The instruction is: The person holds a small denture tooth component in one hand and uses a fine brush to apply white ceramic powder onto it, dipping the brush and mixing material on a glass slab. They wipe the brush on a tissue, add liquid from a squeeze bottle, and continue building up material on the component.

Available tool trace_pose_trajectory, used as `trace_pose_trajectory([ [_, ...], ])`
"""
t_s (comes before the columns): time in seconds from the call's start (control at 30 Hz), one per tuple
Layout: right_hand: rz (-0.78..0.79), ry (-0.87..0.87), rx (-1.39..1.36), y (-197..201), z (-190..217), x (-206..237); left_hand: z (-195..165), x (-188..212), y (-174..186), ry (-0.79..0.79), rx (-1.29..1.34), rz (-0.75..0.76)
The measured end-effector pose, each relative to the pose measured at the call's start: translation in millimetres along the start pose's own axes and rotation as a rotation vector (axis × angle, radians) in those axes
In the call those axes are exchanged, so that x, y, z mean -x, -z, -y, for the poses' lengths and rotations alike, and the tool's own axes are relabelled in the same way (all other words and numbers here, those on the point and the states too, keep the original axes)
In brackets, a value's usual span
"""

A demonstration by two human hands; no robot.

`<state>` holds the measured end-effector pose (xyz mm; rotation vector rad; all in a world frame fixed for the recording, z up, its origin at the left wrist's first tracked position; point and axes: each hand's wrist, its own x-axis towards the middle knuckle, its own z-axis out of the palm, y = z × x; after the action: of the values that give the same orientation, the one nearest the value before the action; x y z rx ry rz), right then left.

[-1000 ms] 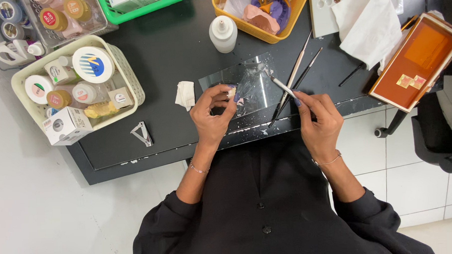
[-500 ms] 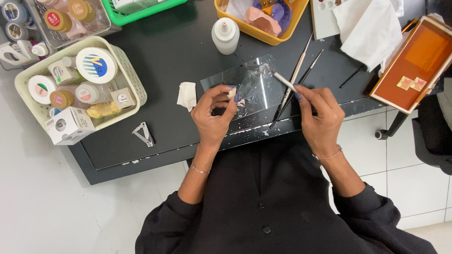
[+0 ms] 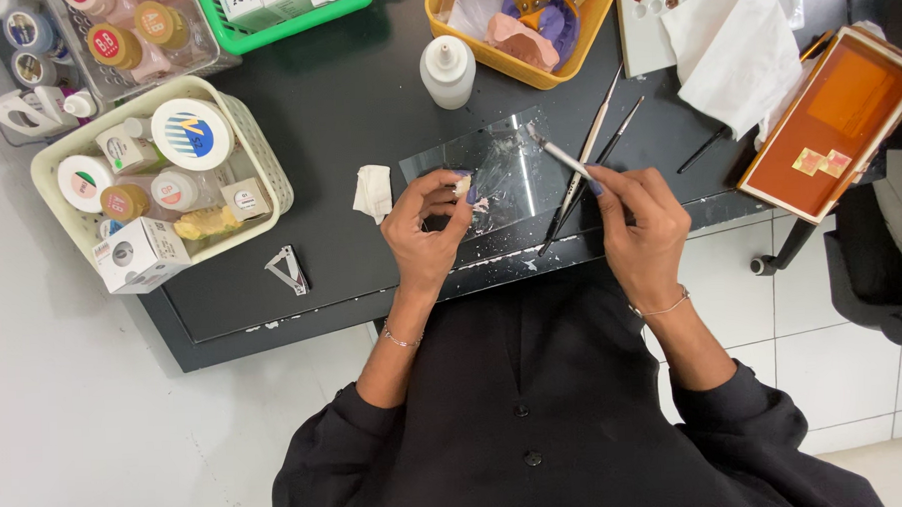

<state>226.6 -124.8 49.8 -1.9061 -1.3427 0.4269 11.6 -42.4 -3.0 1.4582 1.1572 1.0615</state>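
Left hand [image 3: 428,229] pinches a small pale tooth-shaped piece [image 3: 462,186] between thumb and fingertips, held just over the near-left edge of the clear glass slab [image 3: 498,167]. Right hand [image 3: 642,227] grips a thin white-handled brush [image 3: 560,155] pen-style, fingers closed narrow round the shaft, tip reaching up-left onto the slab where whitish paste smears [image 3: 502,147] sit. Tip and piece are apart; the slab lies between the two hands. Judgement on doing the step well: load only a small bead from the smear nearest the tip, keep the piece pinched steady with the working face turned toward the right hand, and brace both wrists on the dark table [image 3: 346,97] edge so the tip meets the piece without sliding. Whether paste already sits on the tip cannot be told at this size. Two spare long brushes [image 3: 595,143] lie just beyond the right hand's fingers, touching the slab's right edge, so the elbow should stay clear of them. Folded white tissue [image 3: 373,191] lies just left of the left hand, handy for wiping. White squeeze bottle [image 3: 448,72] stands beyond the slab, yellow basket [image 3: 523,31] further out. Cream basket of jars [image 3: 158,169] is well left of the left hand; orange-lined open box [image 3: 831,120] is right of the right hand.
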Motion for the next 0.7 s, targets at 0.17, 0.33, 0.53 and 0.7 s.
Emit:
trace_pose_trajectory([
  [0.17, 0.021, 0.036, -0.005, -0.9, 1.0, -0.1, 0.5, 0.4, -0.2, -0.004, 0.024, -0.003],
  [0.33, 0.024, 0.022, -0.012, -0.7, 1.1, -2.1, 1.7, 0.7, -0.1, 0.020, -0.012, -0.018],
  [0.53, 0.129, 0.039, -0.079, 1.5, 10.7, 7.6, 1.6, 0.3, 0.6, 0.008, 0.034, -0.022],
  [0.7, 0.131, 0.099, -0.068, -5.9, 16.5, 21.5, 0.6, -1.3, 0.4, 0.002, 0.037, -0.035],
])
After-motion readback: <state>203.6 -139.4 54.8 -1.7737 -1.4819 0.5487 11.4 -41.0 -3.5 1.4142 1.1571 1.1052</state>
